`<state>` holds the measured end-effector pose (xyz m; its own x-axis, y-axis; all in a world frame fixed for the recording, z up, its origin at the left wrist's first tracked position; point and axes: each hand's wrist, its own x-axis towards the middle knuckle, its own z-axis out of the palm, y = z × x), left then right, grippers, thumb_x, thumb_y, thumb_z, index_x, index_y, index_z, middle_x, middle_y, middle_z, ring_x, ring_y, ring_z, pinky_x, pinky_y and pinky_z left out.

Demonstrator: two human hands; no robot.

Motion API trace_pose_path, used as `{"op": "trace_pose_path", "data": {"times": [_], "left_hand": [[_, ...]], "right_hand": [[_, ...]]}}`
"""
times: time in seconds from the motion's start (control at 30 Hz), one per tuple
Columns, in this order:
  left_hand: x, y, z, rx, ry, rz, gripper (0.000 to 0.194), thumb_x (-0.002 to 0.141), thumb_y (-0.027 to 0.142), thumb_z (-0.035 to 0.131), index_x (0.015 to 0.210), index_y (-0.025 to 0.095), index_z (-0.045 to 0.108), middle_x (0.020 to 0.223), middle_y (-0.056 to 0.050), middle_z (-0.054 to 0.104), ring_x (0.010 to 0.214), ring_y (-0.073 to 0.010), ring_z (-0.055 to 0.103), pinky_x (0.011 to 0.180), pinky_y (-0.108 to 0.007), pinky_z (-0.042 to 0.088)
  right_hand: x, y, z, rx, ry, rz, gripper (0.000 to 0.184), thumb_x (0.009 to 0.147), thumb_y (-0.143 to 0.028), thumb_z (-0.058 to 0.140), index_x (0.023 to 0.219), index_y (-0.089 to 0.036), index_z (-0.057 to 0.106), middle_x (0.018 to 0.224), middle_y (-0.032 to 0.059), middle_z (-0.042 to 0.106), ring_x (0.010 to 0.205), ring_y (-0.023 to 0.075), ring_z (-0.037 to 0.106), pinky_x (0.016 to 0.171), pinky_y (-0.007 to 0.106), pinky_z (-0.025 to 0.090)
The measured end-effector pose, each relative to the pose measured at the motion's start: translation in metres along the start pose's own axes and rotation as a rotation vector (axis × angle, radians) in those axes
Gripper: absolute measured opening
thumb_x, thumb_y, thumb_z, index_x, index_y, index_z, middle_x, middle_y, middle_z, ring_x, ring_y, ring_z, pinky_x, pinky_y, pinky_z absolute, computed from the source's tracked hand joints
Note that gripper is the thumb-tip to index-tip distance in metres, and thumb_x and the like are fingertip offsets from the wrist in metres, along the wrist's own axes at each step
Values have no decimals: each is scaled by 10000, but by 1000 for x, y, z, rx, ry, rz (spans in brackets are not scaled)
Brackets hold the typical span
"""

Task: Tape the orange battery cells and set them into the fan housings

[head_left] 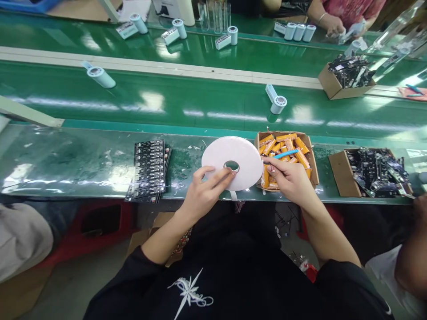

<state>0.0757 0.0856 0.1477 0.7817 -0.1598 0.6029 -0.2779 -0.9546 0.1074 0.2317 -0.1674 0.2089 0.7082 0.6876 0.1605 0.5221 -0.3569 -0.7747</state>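
Observation:
A flat white roll of tape (215, 153) with a round hole lies at the table's front edge, a short pale strip hanging below it. My left hand (208, 191) rests over its near left part, fingers pressed at the hole. My right hand (292, 178) is closed in a pinch at the roll's right edge; a small dark bit shows at the fingertips, too small to name. A slim blue tool (286, 154) lies along that hand's index finger; whether it is gripped cannot be told. Behind the hand stands a cardboard box of orange-wrapped batteries (302, 146).
Stacked black circuit boards (149, 166) lie left; a cardboard box (343, 173) of loose boards stands right. Light-blue handheld devices (104, 78) sit on the green belt (187, 98). Across it, a co-worker's hands (332, 26) hold something. Other people sit at both sides.

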Motion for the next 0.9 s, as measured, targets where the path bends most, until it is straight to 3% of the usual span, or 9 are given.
{"op": "trace_pose_path", "data": {"times": [0.1,0.2,0.33,0.43,0.53,0.63,0.73,0.8,0.9], "left_hand": [[12,-7,-8,41,-10,37,627,1016,56,679,1565,351,614,1346,9,799,1284,-253,583,1071,-415,572],[23,-4,-16,132,51,36,519,1018,112,712,1499,303,675,1367,5,792,1285,-256,565,1071,-403,590],[32,6,-12,222,41,50,426,1055,190,689,1465,305,704,1436,42,761,1288,-236,547,1082,-365,592],[31,16,1,225,27,-1,464,1061,186,670,1512,295,675,1462,16,749,1291,-236,548,1087,-374,577],[25,30,14,197,101,-116,440,1036,171,689,1463,275,717,1359,-37,796,1250,-277,554,1155,-482,518],[18,38,22,175,184,-208,426,991,178,738,1403,284,760,1238,-60,827,1213,-312,536,1204,-562,450],[12,43,26,134,228,-205,460,946,163,791,1397,249,761,1198,-85,826,1195,-315,526,1150,-499,474],[4,47,25,97,194,-176,473,941,153,796,1402,247,756,1197,-88,824,1133,-294,550,1122,-467,481],[-23,41,16,11,-11,-108,476,956,115,744,1399,290,755,1204,-66,827,1036,-260,596,1130,-460,481]], "right_hand": [[2,-1,-2,30,68,-8,307,1067,-328,627,1290,-279,832,1097,25,858,959,275,826,873,410,696],[-1,0,-1,89,184,-17,325,1005,-398,760,1306,-292,820,878,11,813,714,225,772,663,342,682],[0,18,12,193,376,3,369,899,-387,901,1258,-331,833,713,-27,706,553,188,684,497,308,630],[7,25,32,405,617,-32,377,916,-350,889,1284,-371,807,876,3,783,792,266,811,714,425,736],[11,17,57,661,767,-133,408,1012,-409,776,1414,-396,707,1211,43,819,1148,304,812,1020,568,693],[9,7,84,841,830,-27,536,979,-485,804,1477,-365,645,1356,67,791,1212,289,796,1076,554,664],[3,1,97,944,786,113,664,870,-449,910,1473,-344,652,1325,70,810,1204,295,802,1090,539,658],[-2,0,83,972,742,142,624,807,-362,958,1382,-324,721,1196,54,849,1148,308,822,1032,529,691],[-3,12,15,984,838,11,389,786,-188,937,1131,-334,831,1045,-6,859,1147,278,823,902,379,728]]}}
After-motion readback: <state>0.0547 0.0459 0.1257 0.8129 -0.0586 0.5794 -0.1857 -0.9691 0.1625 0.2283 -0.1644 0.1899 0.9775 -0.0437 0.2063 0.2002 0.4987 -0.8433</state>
